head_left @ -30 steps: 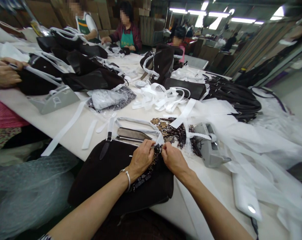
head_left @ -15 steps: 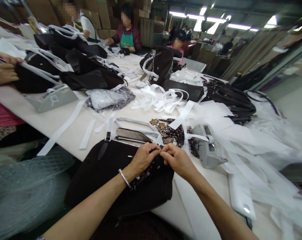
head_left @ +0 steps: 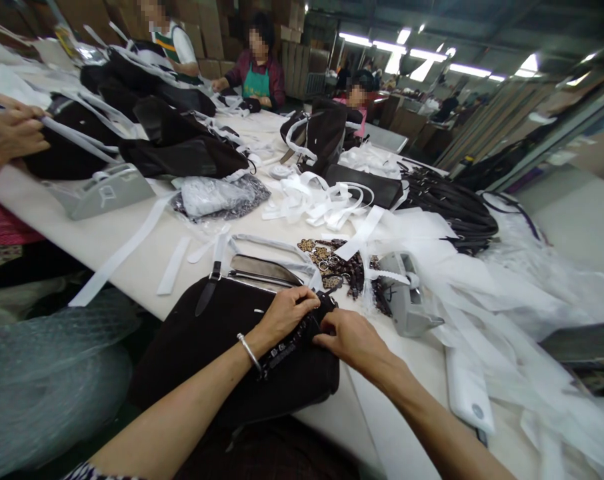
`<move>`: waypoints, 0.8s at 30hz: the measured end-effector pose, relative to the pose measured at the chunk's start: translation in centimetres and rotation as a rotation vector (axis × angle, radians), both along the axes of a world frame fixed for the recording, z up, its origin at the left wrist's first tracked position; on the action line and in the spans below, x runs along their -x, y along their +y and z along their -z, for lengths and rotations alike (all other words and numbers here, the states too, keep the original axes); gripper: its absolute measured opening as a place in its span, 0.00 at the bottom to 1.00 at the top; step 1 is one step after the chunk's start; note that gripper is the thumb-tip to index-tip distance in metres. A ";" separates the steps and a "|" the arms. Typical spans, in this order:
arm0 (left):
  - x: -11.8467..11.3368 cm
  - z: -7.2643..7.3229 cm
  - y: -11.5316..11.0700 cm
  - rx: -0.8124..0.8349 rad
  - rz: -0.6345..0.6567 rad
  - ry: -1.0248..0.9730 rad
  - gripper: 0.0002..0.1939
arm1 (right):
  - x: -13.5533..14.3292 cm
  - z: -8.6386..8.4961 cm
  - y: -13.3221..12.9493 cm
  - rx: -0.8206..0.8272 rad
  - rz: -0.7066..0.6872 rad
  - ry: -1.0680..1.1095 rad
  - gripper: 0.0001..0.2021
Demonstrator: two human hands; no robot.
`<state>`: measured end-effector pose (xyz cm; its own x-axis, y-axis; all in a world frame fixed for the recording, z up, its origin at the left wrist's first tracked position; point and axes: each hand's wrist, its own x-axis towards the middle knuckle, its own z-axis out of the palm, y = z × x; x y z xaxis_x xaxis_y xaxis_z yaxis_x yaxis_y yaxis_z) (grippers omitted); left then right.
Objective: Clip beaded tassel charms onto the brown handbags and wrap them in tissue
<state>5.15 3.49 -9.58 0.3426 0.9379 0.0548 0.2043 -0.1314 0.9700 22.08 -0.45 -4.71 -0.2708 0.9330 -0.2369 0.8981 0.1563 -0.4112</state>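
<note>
A black handbag [head_left: 197, 363] leans at the table edge in front of me, its zipped top facing away and its handle wrapped in white. My left hand [head_left: 288, 315], with a silver bangle at the wrist, pinches a black strap [head_left: 327, 303] by the right handle fitting. Just right of it, my right hand [head_left: 355, 340] is closed, thumb and fingers curled against dark material at the bag's side; what lies in those fingers is hidden. A dark hanging piece with shiny bits [head_left: 281, 351] runs down the bag's front under my left hand.
Leopard-patterned flower charms [head_left: 322, 255] lie behind the bag. Beside them is a grey tape dispenser [head_left: 405, 293]; another dispenser [head_left: 113, 192] sits left. White strips [head_left: 327, 200], black straps [head_left: 437, 207] and dark bags [head_left: 182, 143] cover the table. A co-worker's hand [head_left: 15, 133] is at far left.
My hands were together, fingertips meeting at the strap. Now the right hand has moved lower and apart from the left, while the left stays near the handle fitting.
</note>
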 end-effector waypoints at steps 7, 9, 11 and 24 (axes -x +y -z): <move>0.4 -0.5 -0.1 0.097 0.013 -0.154 0.10 | -1.4 -1.6 -0.5 -0.113 -0.061 0.087 0.08; 0.5 -0.7 0.0 0.154 0.040 -0.189 0.11 | -1.8 -2.2 -0.6 -0.202 -0.001 0.183 0.08; 0.5 -0.7 0.0 0.193 0.051 -0.206 0.12 | -1.6 -2.1 -0.4 -0.306 0.084 0.302 0.07; 1.0 -0.5 -0.4 0.186 -0.070 -0.257 0.12 | 2.3 2.3 1.4 0.251 0.657 1.481 0.21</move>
